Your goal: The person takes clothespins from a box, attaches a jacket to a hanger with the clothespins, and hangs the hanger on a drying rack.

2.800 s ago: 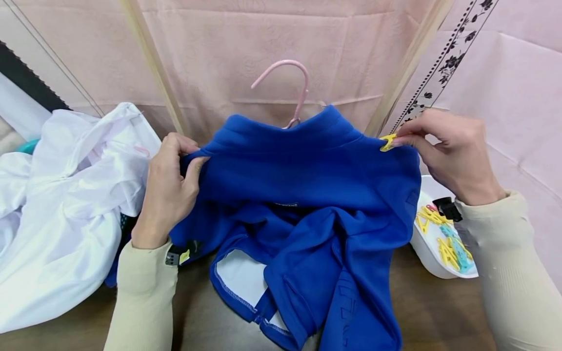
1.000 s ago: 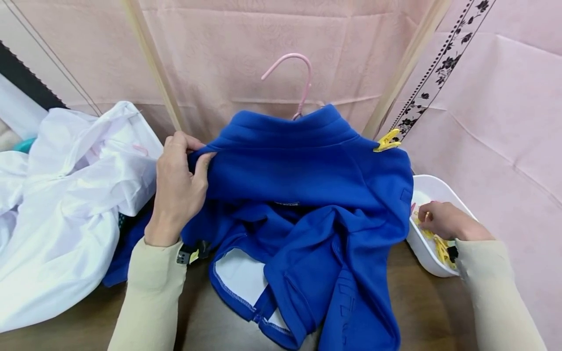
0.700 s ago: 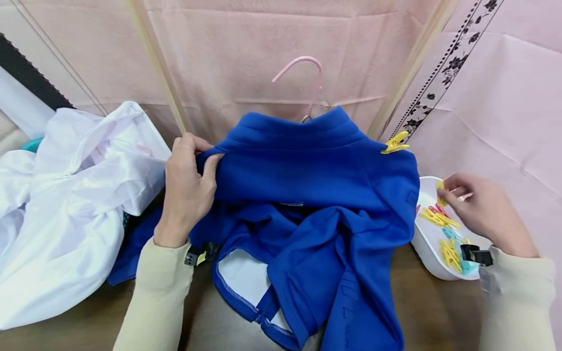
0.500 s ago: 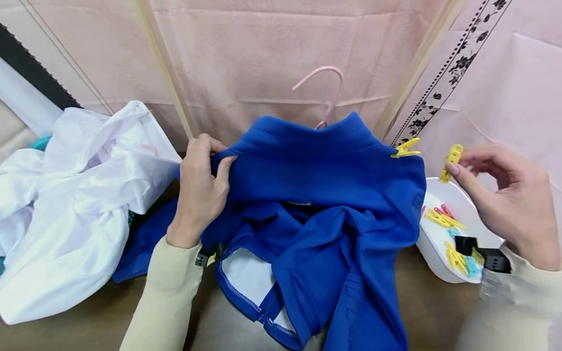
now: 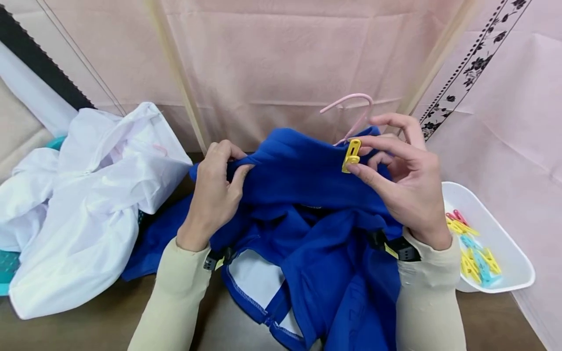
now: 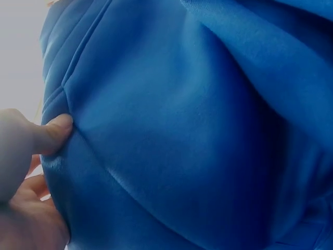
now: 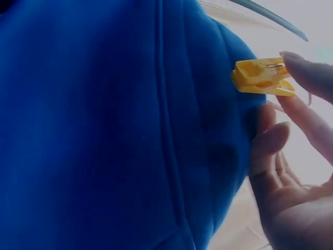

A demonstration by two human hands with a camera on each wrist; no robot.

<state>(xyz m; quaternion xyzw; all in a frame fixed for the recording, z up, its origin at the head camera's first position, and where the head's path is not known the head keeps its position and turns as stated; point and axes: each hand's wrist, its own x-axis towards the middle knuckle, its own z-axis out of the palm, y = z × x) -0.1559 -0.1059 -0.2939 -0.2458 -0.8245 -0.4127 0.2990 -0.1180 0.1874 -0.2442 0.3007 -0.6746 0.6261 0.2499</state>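
A blue zip jacket [image 5: 303,180] hangs on a pink hanger [image 5: 357,97], whose hook rises behind the collar. My left hand [image 5: 215,195] pinches the jacket's left shoulder, thumb in front and fingers behind; the left wrist view shows the thumb [image 6: 61,127] on the seam. Between thumb and fingertips my right hand [image 5: 408,180] holds a yellow clothespin [image 5: 351,156] in front of the collar's right part. In the right wrist view that clothespin [image 7: 263,77] overlaps the collar edge. The jacket's right shoulder, with another yellow clothespin seen earlier, is hidden behind the right hand.
A white basin [image 5: 509,243] at the right holds yellow, pink and light blue clothespins [image 5: 483,265]. White garments [image 5: 96,209] lie heaped on the left, over something teal [image 5: 9,265]. Behind stands a pink curtain [image 5: 281,58] with wooden poles [image 5: 180,73]. The brown table [image 5: 491,317] lies below.
My right hand left a yellow clothespin on the right shoulder, took another from the basin and carried it left to the collar. The left hand kept its pinch; the view shifted right.
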